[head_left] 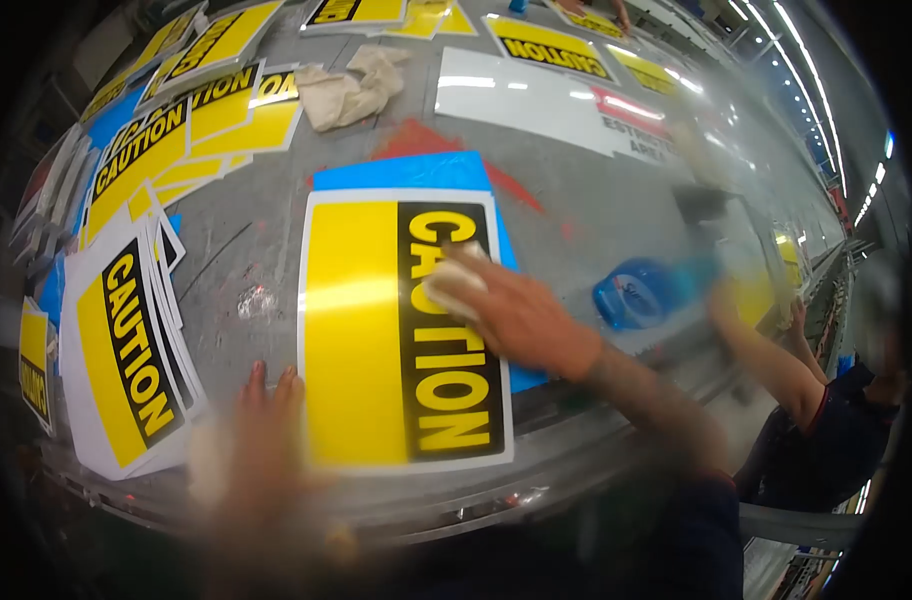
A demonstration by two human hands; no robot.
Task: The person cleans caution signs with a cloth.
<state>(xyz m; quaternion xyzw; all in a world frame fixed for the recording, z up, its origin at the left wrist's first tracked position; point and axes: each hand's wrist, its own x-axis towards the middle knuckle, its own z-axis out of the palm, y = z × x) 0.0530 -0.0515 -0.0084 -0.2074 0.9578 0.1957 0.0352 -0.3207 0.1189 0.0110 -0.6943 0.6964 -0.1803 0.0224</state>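
Observation:
A yellow and black CAUTION sign [356, 330] lies flat on the grey table [236, 250], on top of a blue sheet [406, 172]. My right hand [511, 310] presses a small pale cloth [454, 285] onto the black lettered band of the sign. My left hand [261, 430] rests flat at the sign's near left edge, fingers together, holding nothing; it is blurred. A blue spray bottle [641, 292] lies on its side just right of my right hand.
A stack of CAUTION signs [126, 350] lies at left, with more signs [216, 110] spread across the far table. A crumpled rag [351, 90] and a white sign [546, 100] lie at the back. Another person's arm [766, 360] reaches in at right.

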